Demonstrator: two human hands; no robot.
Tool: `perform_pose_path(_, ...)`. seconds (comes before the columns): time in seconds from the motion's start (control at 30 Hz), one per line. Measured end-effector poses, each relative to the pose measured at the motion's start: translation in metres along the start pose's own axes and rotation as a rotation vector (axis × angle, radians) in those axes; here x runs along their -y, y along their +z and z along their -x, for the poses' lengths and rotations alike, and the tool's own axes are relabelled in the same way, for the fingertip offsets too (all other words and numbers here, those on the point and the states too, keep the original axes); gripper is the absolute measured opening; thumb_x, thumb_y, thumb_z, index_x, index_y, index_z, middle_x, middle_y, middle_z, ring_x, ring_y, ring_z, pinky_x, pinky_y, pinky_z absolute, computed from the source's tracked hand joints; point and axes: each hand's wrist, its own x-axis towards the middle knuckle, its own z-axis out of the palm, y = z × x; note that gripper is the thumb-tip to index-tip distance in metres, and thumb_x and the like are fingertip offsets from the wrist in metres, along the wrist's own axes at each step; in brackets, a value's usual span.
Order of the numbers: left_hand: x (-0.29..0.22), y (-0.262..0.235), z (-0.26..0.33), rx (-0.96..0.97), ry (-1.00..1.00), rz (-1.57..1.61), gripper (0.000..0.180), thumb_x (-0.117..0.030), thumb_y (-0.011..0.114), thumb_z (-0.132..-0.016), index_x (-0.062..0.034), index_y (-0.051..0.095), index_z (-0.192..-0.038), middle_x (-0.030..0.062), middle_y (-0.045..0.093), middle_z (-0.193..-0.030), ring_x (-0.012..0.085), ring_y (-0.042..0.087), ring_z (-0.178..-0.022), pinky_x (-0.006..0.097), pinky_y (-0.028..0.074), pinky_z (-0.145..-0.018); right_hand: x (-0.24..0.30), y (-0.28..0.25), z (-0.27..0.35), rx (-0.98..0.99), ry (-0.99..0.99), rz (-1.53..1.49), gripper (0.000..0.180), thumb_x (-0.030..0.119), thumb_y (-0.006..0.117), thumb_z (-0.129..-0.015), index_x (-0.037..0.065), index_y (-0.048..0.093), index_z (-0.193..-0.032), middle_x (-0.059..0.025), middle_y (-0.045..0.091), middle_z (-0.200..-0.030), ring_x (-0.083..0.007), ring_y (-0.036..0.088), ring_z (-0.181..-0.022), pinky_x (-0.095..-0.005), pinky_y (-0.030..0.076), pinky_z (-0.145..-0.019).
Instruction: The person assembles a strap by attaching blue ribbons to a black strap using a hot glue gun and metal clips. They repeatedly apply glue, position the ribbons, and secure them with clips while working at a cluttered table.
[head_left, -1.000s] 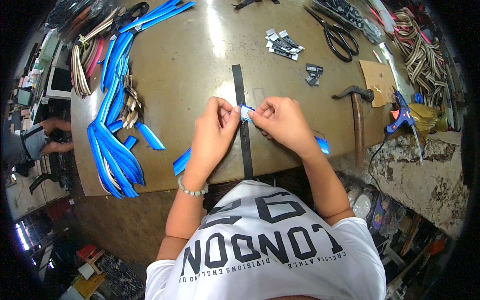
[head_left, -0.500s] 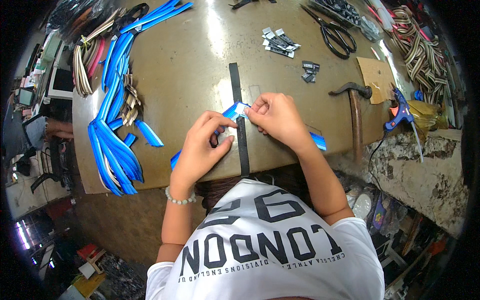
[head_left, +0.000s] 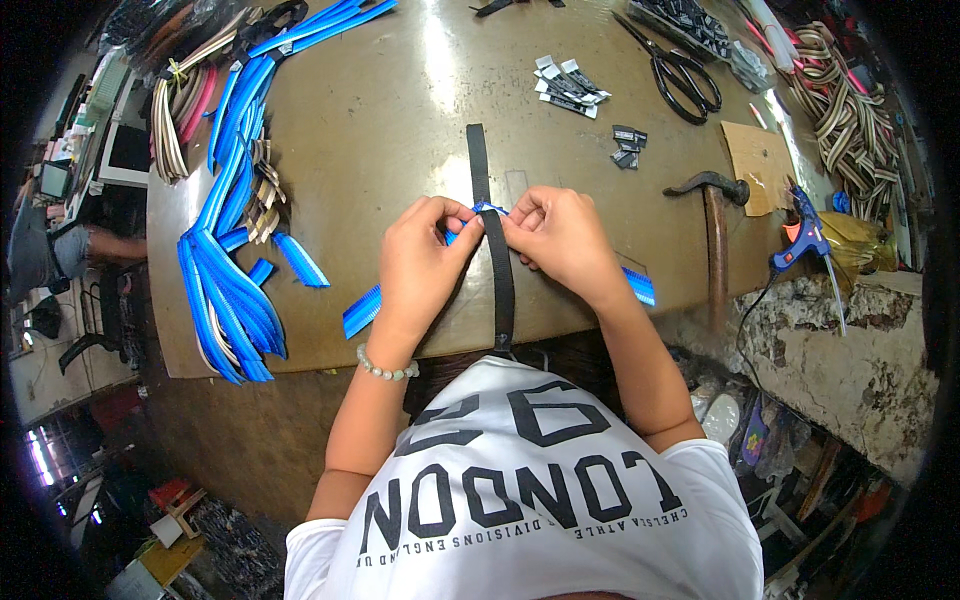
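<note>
A black webbing strap [head_left: 500, 285] runs from the table's front edge away from me, between my hands. A blue strap with a pale edge [head_left: 362, 312] crosses it, its ends showing beyond both my wrists. My left hand [head_left: 428, 255] pinches the blue strap just left of the crossing, thumb against fingertips. From the other side, my right hand [head_left: 560, 238] closes thumb and fingers at the same crossing. The fingertips of both hands nearly meet there and hide most of the crossing.
Blue straps [head_left: 235, 300] lie bundled at the left. Toward the right are white-and-black labels [head_left: 570, 86], smaller black labels [head_left: 627, 146], scissors [head_left: 685, 80], a hammer [head_left: 715, 235], cardboard [head_left: 757, 167] and a blue glue gun [head_left: 805, 235] with a cord. Striped straps [head_left: 840, 110] pile up far right.
My left hand has moved in to the crossing and closed its thumb and fingers. The white patch on the blue strap is now covered, and the black strap now lies over the crossing.
</note>
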Motion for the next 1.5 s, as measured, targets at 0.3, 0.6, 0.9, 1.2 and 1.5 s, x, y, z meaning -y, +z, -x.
perform_pose_path(0.3,-0.004,0.003,0.009,-0.034,0.023,-0.154,0.018,-0.015,0.072,-0.082,-0.0065,0.058,-0.089,0.0087,0.059,-0.082,0.0278,0.06,-0.073,0.039,0.047,-0.063,0.029,-0.008,-0.015,0.086,-0.388,0.017,0.018,-0.002,0.063,-0.082,-0.003,0.066,-0.1,-0.011,0.06,-0.091,-0.0133,0.065,-0.062,-0.0252,0.052,-0.056)
perform_pose_path(0.6,-0.003,0.013,0.018,-0.163,0.237,-0.348,0.02,-0.025,0.066,-0.089,-0.0141,0.063,-0.106,0.0064,0.054,-0.084,0.0248,0.06,-0.078,0.038,0.05,-0.061,0.016,-0.012,-0.094,0.269,-0.112,0.143,0.015,-0.003,0.059,-0.086,-0.004,0.068,-0.099,-0.0095,0.068,-0.081,-0.0157,0.068,-0.065,-0.0286,0.056,-0.056)
perform_pose_path(0.9,-0.001,0.0,0.035,-0.047,0.247,-0.438,0.029,-0.019,0.065,-0.09,-0.0167,0.067,-0.118,0.0034,0.052,-0.083,0.0187,0.055,-0.072,0.032,0.049,-0.055,-0.023,-0.094,0.005,-0.796,-0.372,0.703,0.047,0.028,0.066,-0.09,-0.002,0.057,-0.126,-0.0234,0.058,-0.128,-0.0387,0.054,-0.119,-0.0449,0.04,-0.104)
perform_pose_path(1.2,0.01,-0.007,0.034,-0.144,0.081,0.04,0.02,-0.009,0.046,-0.099,-0.0026,0.059,-0.112,0.0172,0.057,-0.098,0.0341,0.058,-0.088,0.04,0.047,-0.079,0.018,-0.058,0.09,-0.565,0.354,0.074,0.035,0.03,0.05,-0.102,-0.003,0.062,-0.095,-0.014,0.06,-0.072,-0.0225,0.053,-0.066,-0.0404,0.045,-0.066)
perform_pose_path(1.5,0.013,-0.012,0.035,-0.176,0.015,0.164,0.019,-0.004,0.039,-0.1,0.0011,0.049,-0.114,0.0196,0.056,-0.102,0.0355,0.059,-0.09,0.042,0.047,-0.08,0.034,0.014,0.059,-0.178,-0.483,0.362,0.03,0.026,0.057,-0.097,0.0,0.046,-0.088,-0.028,0.062,-0.073,-0.0456,0.063,-0.064,-0.0516,0.05,-0.053)
